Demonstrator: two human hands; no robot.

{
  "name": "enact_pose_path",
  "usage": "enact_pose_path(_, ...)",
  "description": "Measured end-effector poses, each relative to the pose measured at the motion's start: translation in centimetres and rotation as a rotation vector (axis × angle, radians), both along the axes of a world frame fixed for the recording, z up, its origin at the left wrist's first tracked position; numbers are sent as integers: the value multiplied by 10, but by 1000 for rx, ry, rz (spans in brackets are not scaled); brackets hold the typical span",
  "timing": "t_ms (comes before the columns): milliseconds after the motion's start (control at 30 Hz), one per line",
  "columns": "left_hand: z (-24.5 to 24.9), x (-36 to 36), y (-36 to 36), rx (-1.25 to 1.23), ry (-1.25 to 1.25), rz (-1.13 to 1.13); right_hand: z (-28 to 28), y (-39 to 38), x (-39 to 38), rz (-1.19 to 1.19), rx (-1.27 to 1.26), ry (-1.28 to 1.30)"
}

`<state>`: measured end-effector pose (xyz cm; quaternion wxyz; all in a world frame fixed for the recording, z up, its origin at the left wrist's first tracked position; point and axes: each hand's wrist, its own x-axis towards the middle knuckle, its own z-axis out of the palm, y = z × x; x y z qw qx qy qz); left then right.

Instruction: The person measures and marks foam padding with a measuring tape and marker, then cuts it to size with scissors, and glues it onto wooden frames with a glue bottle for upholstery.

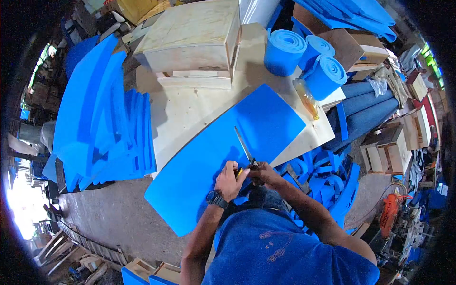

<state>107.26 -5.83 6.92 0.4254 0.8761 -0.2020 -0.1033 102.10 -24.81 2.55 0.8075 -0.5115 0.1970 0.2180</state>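
A large rectangular sheet of blue foam (204, 156) lies across the board in front of me and hangs past its near edge. My right hand (266, 175) is closed around the dark handle of long-bladed scissors (243, 144), whose blades point away over the foam. My left hand (230, 181), with a dark watch on the wrist, is closed beside it. Between its fingers is a small yellow object (240, 172), mostly hidden. Both hands are close together above the sheet's near edge.
A wooden box (190, 42) stands on the pale board (180, 111). Blue foam pieces (90, 118) are stacked at left. Rolled blue foam (284, 53) and an amber bottle (306, 99) sit at right. Foam offcuts (327, 183) lie below them.
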Motion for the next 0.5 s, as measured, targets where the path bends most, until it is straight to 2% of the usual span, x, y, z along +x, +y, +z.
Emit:
enact_pose_path(133,14,6,-10,97,-14,53,-6,-36,31,85,-23,16)
enact_pose_path(200,10,9,14,176,139,125,3,-70,56,60,-82,-81)
enact_pose_path(233,7,8,35,215,117,155,8,-90,71,46,-110,-128)
enact_pose_path(300,28,8,77,333,64,174,12,-141,111,-27,-263,-133)
enact_pose_path(333,37,8,99,404,70,175,14,-168,130,-144,-170,-156)
enact_pose_path(367,24,9,135,390,27,123,16,-194,150,-264,-78,-181)
enact_pose_path(400,19,9,160,371,103,163,16,-218,171,-305,-186,-138)
enact_pose_path(433,20,18,167,383,66,192,14,-236,186,-343,-294,-94)
enact_pose_path(500,19,29,175,402,-14,254,-1,-251,196,-453,-351,-111)
